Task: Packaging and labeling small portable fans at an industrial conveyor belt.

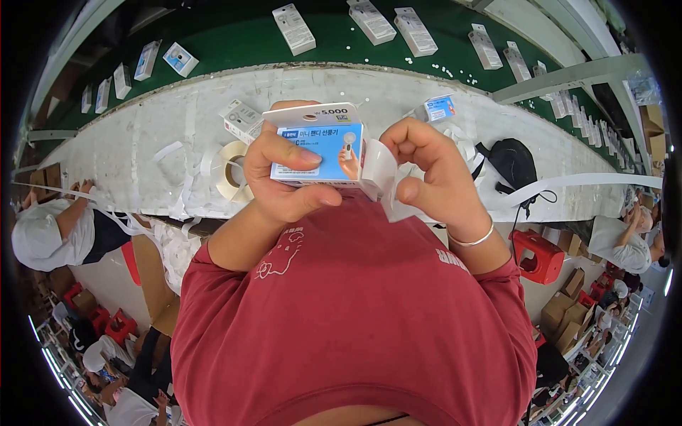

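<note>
My left hand (284,160) is closed round a small blue and white carton (330,153) with a hang tab and a picture of a hand-held fan on its front. The carton is above the near part of the worktable, front face up. At its right end hangs a translucent white strip (394,188), like backing paper. The curled fingers of my right hand (440,167) are at this strip, thumb against its edge. Left of the carton lies a roll of white tape (231,172), partly behind my left wrist. Another carton (242,119) rests just beyond my left hand.
A green conveyor belt (241,42) carrying several cartons runs along the table's far side. On the right lie a blue carton (440,108) and a black pouch (511,165) with a cord. A red stool (538,255) stands at right. People work on both sides.
</note>
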Tool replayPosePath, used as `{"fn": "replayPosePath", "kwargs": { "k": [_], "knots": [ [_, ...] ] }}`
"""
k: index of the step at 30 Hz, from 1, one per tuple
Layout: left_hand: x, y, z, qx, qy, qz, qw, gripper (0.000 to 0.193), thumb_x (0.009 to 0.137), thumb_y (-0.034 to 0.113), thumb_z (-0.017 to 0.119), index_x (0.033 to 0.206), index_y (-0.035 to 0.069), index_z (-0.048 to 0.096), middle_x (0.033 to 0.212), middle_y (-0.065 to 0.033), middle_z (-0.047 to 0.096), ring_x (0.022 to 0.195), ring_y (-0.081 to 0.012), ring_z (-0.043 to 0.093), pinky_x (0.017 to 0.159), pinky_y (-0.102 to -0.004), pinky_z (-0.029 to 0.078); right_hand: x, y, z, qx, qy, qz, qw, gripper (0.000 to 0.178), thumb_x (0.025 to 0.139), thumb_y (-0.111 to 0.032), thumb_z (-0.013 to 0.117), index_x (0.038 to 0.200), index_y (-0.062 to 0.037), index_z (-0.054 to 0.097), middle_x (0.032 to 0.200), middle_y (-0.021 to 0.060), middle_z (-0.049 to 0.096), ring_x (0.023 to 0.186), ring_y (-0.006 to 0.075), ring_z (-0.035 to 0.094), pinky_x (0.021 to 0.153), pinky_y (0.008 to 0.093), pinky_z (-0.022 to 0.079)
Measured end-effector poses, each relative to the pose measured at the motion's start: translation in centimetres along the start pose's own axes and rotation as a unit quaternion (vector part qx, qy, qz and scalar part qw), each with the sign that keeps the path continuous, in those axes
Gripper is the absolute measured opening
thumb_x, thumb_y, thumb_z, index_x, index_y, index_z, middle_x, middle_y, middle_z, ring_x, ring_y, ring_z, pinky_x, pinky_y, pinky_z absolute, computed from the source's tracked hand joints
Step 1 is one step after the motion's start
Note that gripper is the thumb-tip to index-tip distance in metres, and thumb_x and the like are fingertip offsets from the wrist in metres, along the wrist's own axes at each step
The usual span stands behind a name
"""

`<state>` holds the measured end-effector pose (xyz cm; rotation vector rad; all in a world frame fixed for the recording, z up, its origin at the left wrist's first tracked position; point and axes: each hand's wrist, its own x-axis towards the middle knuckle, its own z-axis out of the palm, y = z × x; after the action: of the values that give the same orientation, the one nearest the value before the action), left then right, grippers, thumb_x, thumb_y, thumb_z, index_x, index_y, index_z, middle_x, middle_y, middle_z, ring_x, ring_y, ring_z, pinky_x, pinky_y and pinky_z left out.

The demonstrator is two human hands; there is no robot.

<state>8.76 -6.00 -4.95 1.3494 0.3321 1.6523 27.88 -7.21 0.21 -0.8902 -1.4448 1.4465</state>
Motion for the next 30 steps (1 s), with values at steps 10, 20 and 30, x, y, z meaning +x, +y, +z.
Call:
{"fn": "replayPosePath", "kwargs": {
  "k": [10, 20, 30],
  "knots": [
    [-0.1, 0.5, -0.4, 0.006, -0.032, 0.033, 0.999, 0.042, 0.059, 0.021, 0.087, 0.089, 0.015, 0.057, 0.121, -0.0192, 0.046, 0.098, -0.0288, 0.058, 0.080, -0.0351, 0.050, 0.6, -2.7, 0.6, 0.103, -0.038, 0.166, 0.980, 0.024, 0.071, -0.009, 0.075, 0.082, -0.0056, 0.054, 0.069, 0.0001, 0.054, 0.061, 0.0067, 0.048, 0.058, 0.0173, 0.038],
    [0.4, 0.8, -0.9, -0.002, -0.022, 0.041, 0.999, 0.043, 0.059, 0.020, 0.087, 0.089, 0.016, 0.056, 0.121, -0.0186, 0.046, 0.098, -0.0279, 0.057, 0.079, -0.0350, 0.051, 0.0, -1.6, -0.9, -0.077, -0.038, 0.112, 0.990, 0.018, 0.071, -0.010, 0.070, 0.077, -0.0053, 0.054, 0.068, -0.0019, 0.052, 0.055, 0.0058, 0.042, 0.052, 0.0181, 0.033],
    [0.3, 1.2, -0.6, 0.057, -0.025, 0.071, 0.995, 0.042, 0.061, 0.022, 0.086, 0.090, 0.017, 0.056, 0.120, -0.0189, 0.046, 0.098, -0.0282, 0.057, 0.078, -0.0345, 0.051, -0.7, -3.0, 1.5, -0.379, -0.092, -0.284, 0.876, 0.098, 0.057, -0.064, 0.072, 0.121, 0.0075, 0.052, 0.054, -0.0035, 0.043, 0.047, 0.0092, 0.035, 0.047, 0.0232, 0.031]
  ]
}}
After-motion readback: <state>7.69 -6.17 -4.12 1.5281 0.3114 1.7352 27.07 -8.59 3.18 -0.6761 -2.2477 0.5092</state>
